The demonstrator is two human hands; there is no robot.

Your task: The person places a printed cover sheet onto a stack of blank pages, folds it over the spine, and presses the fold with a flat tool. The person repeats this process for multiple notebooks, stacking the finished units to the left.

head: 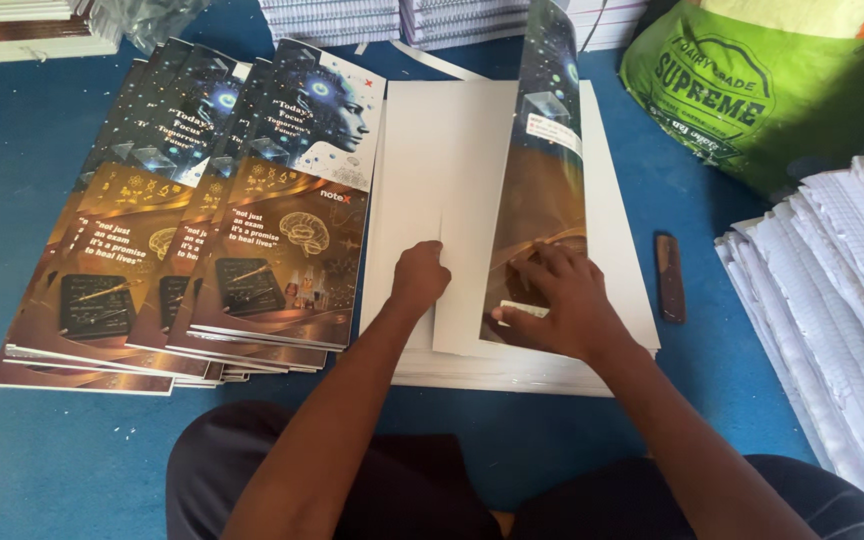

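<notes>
A glossy printed cover sheet [537, 180] is being folded along its middle on top of a stack of white sheets [422, 150], directly in front of the person. The right hand [564, 300] is laid flat with its fingers spread and pressed down on the lower printed part of the cover, near its bottom edge; nothing is clamped in it. The left hand [420, 278] is loosely curled, its fingertips resting on the white reverse flap just to the left of the fold, close beside the right hand. The far half of the cover is raised and curls over beyond the right hand. The sheet is judged light, thin and springy, with a slick coated face that could slide under the palm, and easily creased off-line; it is best held at the edges and pinned near the fold. Finished folded covers [252, 220] are fanned out to the left of the left hand. A small brown block [669, 278] lies just right of the right hand, and ruled paper stacks [842, 290] farther right.
</notes>
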